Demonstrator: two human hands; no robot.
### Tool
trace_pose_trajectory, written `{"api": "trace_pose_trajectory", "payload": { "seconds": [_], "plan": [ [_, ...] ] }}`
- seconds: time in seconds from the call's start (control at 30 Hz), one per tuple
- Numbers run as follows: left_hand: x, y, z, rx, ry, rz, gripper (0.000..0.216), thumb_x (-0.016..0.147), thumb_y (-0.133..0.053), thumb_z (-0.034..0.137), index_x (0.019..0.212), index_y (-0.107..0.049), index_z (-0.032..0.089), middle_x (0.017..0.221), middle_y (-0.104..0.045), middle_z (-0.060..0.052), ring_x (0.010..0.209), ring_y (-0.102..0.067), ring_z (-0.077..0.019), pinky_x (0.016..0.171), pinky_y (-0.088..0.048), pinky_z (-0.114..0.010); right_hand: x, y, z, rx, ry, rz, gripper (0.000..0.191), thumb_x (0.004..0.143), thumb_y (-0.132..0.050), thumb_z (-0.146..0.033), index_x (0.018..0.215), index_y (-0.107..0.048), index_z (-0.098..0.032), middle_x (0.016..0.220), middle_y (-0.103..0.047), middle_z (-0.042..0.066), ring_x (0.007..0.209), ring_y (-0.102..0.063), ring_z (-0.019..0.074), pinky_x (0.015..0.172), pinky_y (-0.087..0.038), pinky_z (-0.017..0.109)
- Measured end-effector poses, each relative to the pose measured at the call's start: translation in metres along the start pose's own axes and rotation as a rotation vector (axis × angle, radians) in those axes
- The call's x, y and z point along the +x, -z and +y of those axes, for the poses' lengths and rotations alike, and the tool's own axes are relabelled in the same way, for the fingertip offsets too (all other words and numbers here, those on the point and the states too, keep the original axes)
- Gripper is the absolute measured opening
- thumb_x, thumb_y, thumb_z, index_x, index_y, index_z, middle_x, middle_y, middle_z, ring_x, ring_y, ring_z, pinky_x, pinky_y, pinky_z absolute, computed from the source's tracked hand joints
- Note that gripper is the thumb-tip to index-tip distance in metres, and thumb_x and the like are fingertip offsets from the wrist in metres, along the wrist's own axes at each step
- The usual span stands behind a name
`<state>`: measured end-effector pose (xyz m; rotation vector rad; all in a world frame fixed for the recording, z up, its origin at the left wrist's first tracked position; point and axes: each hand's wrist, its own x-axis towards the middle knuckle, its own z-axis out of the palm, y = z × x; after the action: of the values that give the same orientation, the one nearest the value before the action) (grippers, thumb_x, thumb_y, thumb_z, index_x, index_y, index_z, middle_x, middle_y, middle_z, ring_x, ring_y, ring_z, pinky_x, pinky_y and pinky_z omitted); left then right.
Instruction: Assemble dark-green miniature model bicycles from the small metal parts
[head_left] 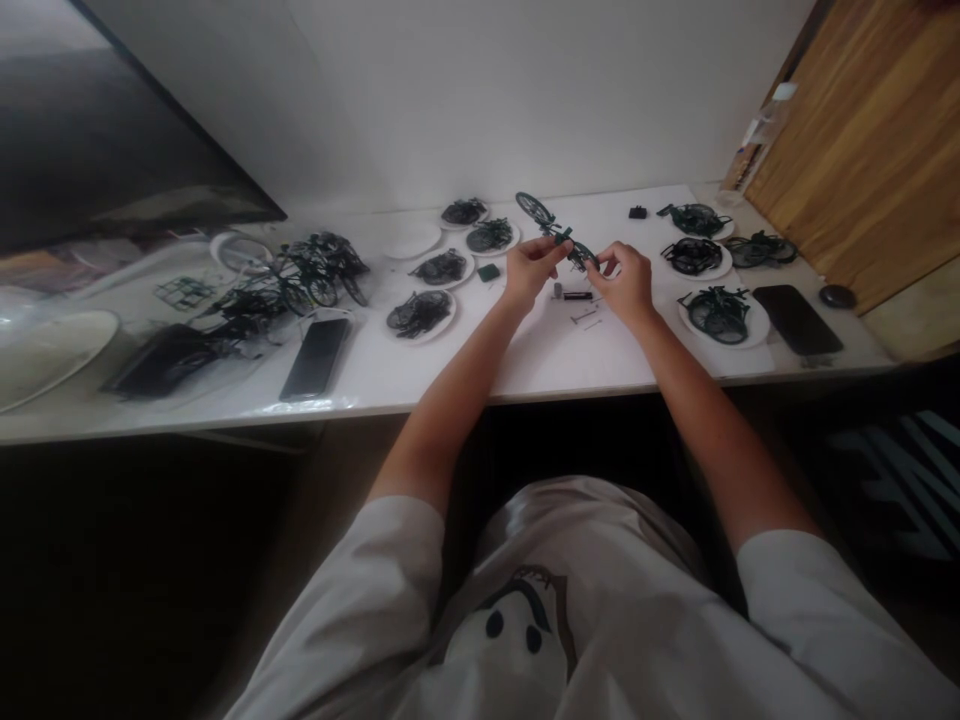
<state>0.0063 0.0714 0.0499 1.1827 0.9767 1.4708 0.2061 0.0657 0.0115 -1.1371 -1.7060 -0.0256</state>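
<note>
Between my two hands, a dark green toy bicycle (pixel 535 210) is held above the white table. My left hand (pixel 534 268) pinches it near the middle of the frame. My right hand (pixel 624 280) has its fingertips closed on the end with the nearer wheel, which the fingers partly hide. The other wheel points up and away to the left. Below the hands, a small black piece (pixel 577 296) and a few thin metal tools or pins (pixel 585 317) lie on the white surface. A small green block (pixel 489 272) is left of my left hand.
Plates of dark bicycle parts stand on the left (pixel 421 316) and right (pixel 724 316). Assembled toy bicycles (pixel 322 270) crowd the left side. One phone (pixel 318 358) lies at left, another (pixel 798 320) at right. A bottle (pixel 765 130) stands by the wooden panel.
</note>
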Motion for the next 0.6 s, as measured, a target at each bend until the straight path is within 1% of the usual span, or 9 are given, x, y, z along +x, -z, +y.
{"api": "trace_pose_trajectory", "payload": {
  "seconds": [0.2,0.33,0.5,0.6],
  "plan": [
    [0.0010,-0.0014,-0.0005,-0.001,0.012,0.005,0.036,0.079,-0.107,0.029,0.087,-0.074,0.018,0.068,-0.067,0.005,0.052,-0.053,-0.0046,0.051,-0.038,-0.022,0.0004,0.0000,-0.0008,0.026,-0.010,-0.005,0.023,0.098,-0.078,-0.040,0.088,-0.062,-0.028,0.080,-0.069,0.001,0.079,-0.067,0.0241,0.083,-0.053,0.041],
    [0.0023,-0.0012,-0.0022,0.010,0.014,-0.001,0.036,0.081,-0.106,0.030,0.090,-0.074,0.018,0.069,-0.068,0.005,0.053,-0.056,-0.0047,0.052,-0.039,-0.022,0.0004,0.0008,-0.0031,0.036,-0.028,-0.012,0.020,0.096,-0.079,-0.036,0.088,-0.062,-0.028,0.083,-0.071,0.001,0.082,-0.068,0.0247,0.083,-0.054,0.040],
    [0.0046,0.0001,-0.0061,0.021,0.010,-0.003,0.032,0.084,-0.104,0.026,0.092,-0.075,0.017,0.069,-0.069,0.005,0.053,-0.056,-0.0044,0.053,-0.040,-0.022,0.0008,0.0022,-0.0049,0.007,-0.046,-0.002,0.018,0.095,-0.079,-0.032,0.088,-0.062,-0.028,0.080,-0.068,0.000,0.082,-0.067,0.0250,0.089,-0.054,0.042],
    [0.0049,0.0000,-0.0064,0.013,0.006,-0.004,0.032,0.083,-0.104,0.026,0.090,-0.074,0.017,0.070,-0.069,0.004,0.052,-0.054,-0.0041,0.052,-0.040,-0.022,0.0003,0.0015,-0.0051,-0.003,-0.044,0.010,0.019,0.096,-0.078,-0.035,0.088,-0.062,-0.028,0.078,-0.066,0.000,0.082,-0.066,0.0253,0.089,-0.055,0.043]
  ]
}}
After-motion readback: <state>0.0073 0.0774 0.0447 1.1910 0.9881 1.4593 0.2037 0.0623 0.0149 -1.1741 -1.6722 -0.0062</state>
